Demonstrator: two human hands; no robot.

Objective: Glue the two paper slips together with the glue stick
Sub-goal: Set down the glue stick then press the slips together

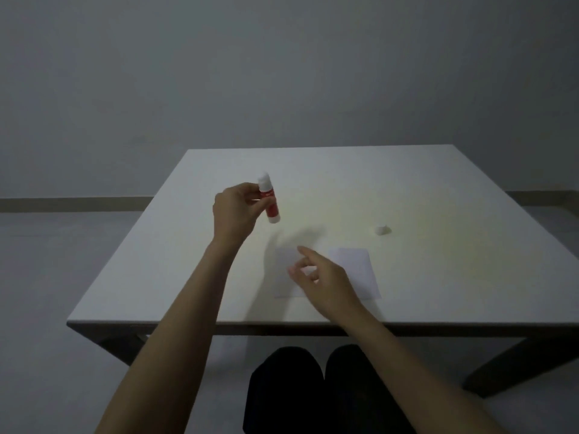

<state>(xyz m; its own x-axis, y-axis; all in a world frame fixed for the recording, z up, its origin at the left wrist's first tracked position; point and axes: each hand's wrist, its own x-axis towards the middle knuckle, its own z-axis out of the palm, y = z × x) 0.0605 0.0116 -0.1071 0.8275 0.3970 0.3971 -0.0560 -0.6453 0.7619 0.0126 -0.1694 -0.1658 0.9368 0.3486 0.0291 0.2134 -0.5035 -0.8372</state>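
Above the table (438, 277), left hand (233, 211) gripping glue stick (270, 200); right hand (322, 277) seemingly loose-fingered, empty.

A red-and-white plastic glue stick (269, 198) is held above the white counter (438, 189) in the left hand (233, 211), gripped around its red middle and tilted slightly, its uncapped white tip pointing up and away from the camera. Its small white round cap (381, 229) stands alone on the counter, well apart to the right. Two pale rectangular paper slips lie flat side by side near the counter's front edge, just apart: the left paper slip (286, 267) is partly covered by the right hand (326, 283), whose fingers are spread loosely over it, while the right paper slip (357, 270) lies just beside that hand.
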